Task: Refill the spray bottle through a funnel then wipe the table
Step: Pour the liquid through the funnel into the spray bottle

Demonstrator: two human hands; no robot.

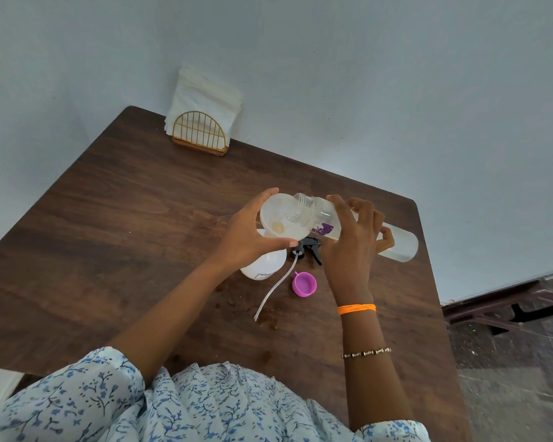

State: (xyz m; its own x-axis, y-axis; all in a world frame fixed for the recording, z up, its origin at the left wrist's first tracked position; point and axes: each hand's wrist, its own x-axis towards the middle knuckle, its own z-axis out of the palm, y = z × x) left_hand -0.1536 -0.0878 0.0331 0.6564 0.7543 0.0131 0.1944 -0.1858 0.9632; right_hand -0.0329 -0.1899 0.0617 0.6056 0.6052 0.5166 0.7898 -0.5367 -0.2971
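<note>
Hiding spray bottle neck: left hand

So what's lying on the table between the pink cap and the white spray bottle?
In the head view, the pink cap and spray bottle have the sprayer's white tube lying between them, running down from the black trigger head.

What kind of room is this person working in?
Probably a home or small eating corner: a dark wooden table pushed against plain pale walls, with a napkin holder full of paper napkins at its far edge.
</note>
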